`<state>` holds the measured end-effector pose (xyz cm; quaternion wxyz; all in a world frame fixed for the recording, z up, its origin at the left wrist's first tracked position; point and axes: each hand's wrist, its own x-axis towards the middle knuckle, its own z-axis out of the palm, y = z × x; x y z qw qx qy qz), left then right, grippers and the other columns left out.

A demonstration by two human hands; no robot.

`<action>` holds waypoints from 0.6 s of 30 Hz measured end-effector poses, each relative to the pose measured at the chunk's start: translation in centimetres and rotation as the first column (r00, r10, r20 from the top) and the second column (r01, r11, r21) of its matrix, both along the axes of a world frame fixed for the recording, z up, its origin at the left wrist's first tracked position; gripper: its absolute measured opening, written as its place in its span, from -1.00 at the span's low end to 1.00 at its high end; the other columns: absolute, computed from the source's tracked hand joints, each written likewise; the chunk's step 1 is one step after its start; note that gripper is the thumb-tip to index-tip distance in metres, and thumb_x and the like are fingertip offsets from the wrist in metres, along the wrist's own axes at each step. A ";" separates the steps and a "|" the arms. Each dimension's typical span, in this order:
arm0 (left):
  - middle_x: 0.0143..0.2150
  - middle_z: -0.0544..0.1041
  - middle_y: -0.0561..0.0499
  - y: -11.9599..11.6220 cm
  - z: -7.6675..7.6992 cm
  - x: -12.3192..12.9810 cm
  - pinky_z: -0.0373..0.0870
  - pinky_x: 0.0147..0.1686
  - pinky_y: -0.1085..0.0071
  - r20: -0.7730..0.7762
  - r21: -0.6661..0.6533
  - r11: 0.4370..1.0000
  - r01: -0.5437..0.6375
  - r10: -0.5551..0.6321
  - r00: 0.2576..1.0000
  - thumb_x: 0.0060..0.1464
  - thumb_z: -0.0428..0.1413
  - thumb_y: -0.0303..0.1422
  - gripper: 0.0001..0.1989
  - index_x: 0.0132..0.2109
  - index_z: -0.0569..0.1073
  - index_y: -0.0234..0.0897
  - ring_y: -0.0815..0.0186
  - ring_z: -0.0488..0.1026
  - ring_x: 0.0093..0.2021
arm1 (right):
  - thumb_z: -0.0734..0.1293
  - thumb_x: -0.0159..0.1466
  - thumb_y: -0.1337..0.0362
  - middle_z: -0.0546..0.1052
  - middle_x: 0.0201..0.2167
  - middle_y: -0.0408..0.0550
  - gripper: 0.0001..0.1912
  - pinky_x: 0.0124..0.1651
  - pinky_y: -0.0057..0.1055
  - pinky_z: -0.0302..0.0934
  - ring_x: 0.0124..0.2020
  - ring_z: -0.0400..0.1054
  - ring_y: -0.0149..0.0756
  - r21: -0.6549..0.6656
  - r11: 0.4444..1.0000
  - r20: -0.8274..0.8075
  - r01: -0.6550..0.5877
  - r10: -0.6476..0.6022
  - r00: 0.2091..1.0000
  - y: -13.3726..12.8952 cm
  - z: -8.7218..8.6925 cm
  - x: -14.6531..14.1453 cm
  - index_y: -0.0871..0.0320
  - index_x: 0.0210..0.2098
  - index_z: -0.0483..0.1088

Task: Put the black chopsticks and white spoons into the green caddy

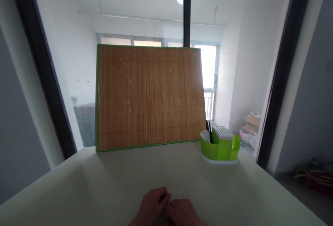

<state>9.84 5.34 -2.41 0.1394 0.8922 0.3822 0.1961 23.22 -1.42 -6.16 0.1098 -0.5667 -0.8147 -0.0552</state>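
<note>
My left hand rests near the front edge of the white table, its fingers curled in and a dark gap showing beside the thumb. Against it lies my right hand, also loosely closed, knuckles up. The two hands touch in the middle, and I see no object in either. Beyond them a bamboo mat with a green border stands upright at the back of the table. To its right sits a green and white utensil holder, holding a white spoon and black chopstick-like sticks.
Behind the table is a glass partition with a dark upright bar and dark slanted frames at both sides. Past the glass, cardboard boxes and a plastic bag lie at the right. A reddish striped item lies on the floor far right.
</note>
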 end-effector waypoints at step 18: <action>0.22 0.22 -0.16 1.1 10.4 22.2 0.28 -0.01 0.22 -0.079 0.230 0.921 0.313 -0.303 0.950 0.02 0.07 -0.23 -0.34 0.24 0.10 -0.33 0.07 0.25 0.12 | 0.11 0.30 0.21 0.56 -0.48 -0.09 -0.68 -0.54 -0.41 0.17 -0.48 0.45 -0.19 0.010 0.986 -0.110 0.167 -0.165 0.980 0.8 0.0 -0.9 0.09 -0.48 0.39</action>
